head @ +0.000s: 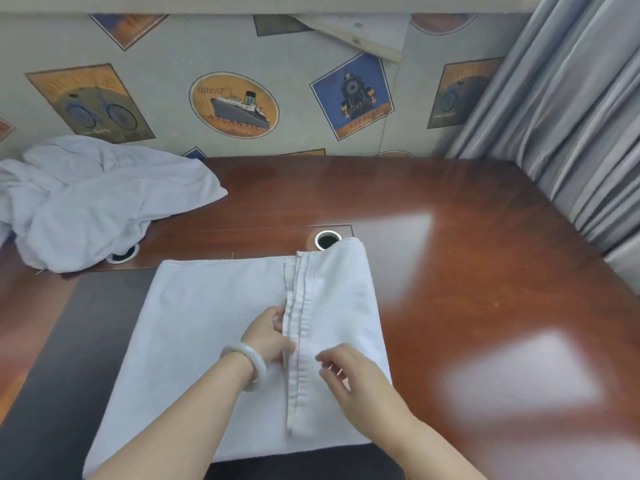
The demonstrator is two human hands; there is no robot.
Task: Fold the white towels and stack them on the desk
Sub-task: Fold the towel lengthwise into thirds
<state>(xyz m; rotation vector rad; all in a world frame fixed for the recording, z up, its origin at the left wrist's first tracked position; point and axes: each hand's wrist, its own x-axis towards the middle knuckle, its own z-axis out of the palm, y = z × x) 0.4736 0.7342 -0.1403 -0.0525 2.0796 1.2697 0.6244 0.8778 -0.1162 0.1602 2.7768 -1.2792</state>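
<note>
Now, left hand (268, 336) pinching towel (207, 306) hem, right hand (349, 375) curled beside, grip unclear.

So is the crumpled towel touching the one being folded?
Apart. The head view shows bare brown desk and a cable hole between the crumpled towel and the far left corner of the half-folded towel.

Both forearms are seen bare as far as the view reaches. A single bangle (260, 367) is worn on the left wrist, just behind the left hand (268, 336): a thick, smooth, rounded ring, milky white, faintly translucent and glossy, fitted loosely. The right hand (349, 375) and its wrist are seen bare. The fingernails are too blurred to be judged.
</note>
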